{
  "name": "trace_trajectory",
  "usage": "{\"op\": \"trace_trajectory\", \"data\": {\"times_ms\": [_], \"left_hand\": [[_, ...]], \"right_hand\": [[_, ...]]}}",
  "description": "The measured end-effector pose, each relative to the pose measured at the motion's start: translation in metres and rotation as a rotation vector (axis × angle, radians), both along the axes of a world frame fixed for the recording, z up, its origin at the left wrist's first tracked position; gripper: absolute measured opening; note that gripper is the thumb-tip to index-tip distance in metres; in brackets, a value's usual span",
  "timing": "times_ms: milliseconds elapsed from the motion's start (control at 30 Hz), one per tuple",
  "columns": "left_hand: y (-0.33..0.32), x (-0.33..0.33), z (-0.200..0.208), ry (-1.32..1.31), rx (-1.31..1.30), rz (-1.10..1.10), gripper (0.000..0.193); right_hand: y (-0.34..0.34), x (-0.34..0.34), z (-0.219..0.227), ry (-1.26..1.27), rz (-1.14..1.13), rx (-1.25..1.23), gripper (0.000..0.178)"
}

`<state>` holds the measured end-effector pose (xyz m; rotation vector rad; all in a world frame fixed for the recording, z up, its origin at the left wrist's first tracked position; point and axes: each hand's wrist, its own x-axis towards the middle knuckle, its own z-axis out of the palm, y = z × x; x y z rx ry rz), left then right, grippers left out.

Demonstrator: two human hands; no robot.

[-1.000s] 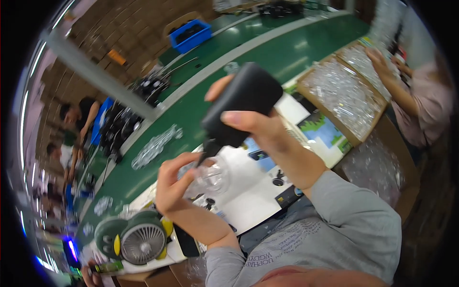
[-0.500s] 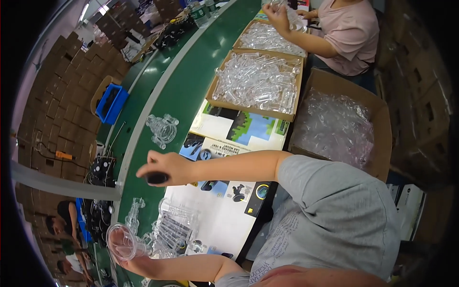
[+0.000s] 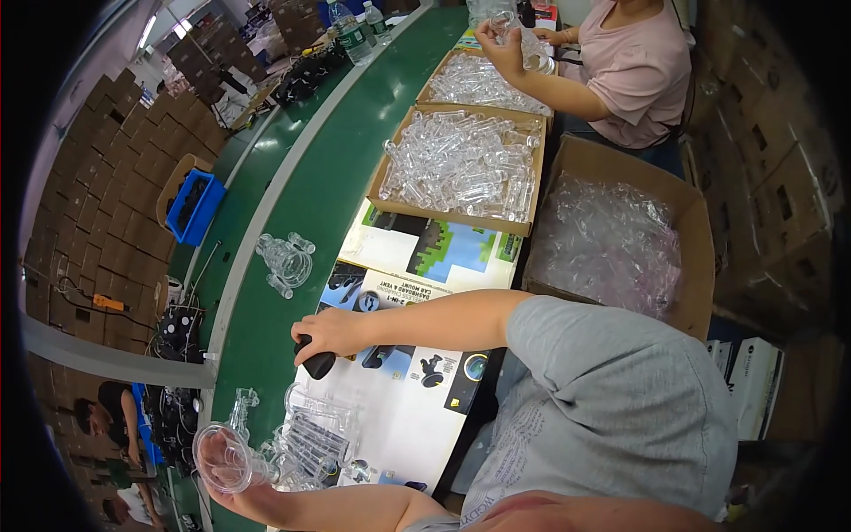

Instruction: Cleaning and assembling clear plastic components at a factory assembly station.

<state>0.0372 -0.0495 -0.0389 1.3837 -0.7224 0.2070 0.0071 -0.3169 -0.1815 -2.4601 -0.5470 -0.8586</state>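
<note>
My left hand point(image 3: 253, 501), low in the view, holds a clear plastic cup-like part point(image 3: 222, 457) with a wide round rim. Its fingers show through the plastic. Higher up, my right hand point(image 3: 332, 332) is closed around a dark, rounded handle-like object point(image 3: 317, 360); its exact kind is hidden by the fingers. Between the hands, a pile of clear plastic parts point(image 3: 315, 434) lies on printed cardboard point(image 3: 403, 434). One clear tubular part point(image 3: 242, 410) rests on the green surface near my left hand. A clear assembly with a round base point(image 3: 285, 263) sits beyond my right hand.
Cardboard trays point(image 3: 381, 202) of clear plastic tubes stand along the green conveyor point(image 3: 355, 115). A large carton point(image 3: 700, 248) holds clear film bags. A co-worker in a pink shirt point(image 3: 638, 71) handles a clear part. A blue bin point(image 3: 197, 208) stands across a metal rail point(image 3: 266, 199).
My right hand has drawn back from over the green surface to above the printed cardboard, bringing the dark object with it. My left hand still holds the clear cup-like part in nearly the same place.
</note>
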Motion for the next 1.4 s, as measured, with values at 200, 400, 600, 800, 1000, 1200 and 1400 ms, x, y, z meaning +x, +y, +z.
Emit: {"op": "trace_trajectory", "data": {"times_ms": [200, 400, 600, 800, 1000, 1200, 1400], "left_hand": [[0.001, -0.007, 0.008, -0.004, 0.029, -0.020, 0.042], [0.002, 0.002, 0.004, -0.017, 0.119, 0.069, 0.039], [-0.004, -0.002, -0.001, -0.052, -0.031, 0.211, 0.027], [-0.005, 0.002, -0.003, -0.401, 0.194, 0.289, 0.022], [-0.028, -0.022, 0.017, -0.290, 0.228, 0.194, 0.017], [-0.045, -0.014, 0.004, -0.063, 0.216, -0.084, 0.038], [-0.081, -0.019, -0.004, -0.197, 0.314, -0.090, 0.043]], "right_hand": [[-0.001, 0.003, -0.009, 0.047, -0.002, -0.062, 0.050], [-0.003, 0.000, -0.010, 0.130, 0.025, -0.106, 0.048], [0.001, 0.005, -0.014, 0.093, 0.085, -0.076, 0.039], [-0.005, 0.006, -0.016, 0.067, 0.089, -0.081, 0.030], [-0.005, 0.007, -0.018, 0.097, 0.040, -0.013, 0.033], [0.002, -0.003, 0.002, -0.035, 0.009, 0.298, 0.040], [0.010, -0.013, 0.019, -0.215, 0.092, 0.388, 0.067]]}}
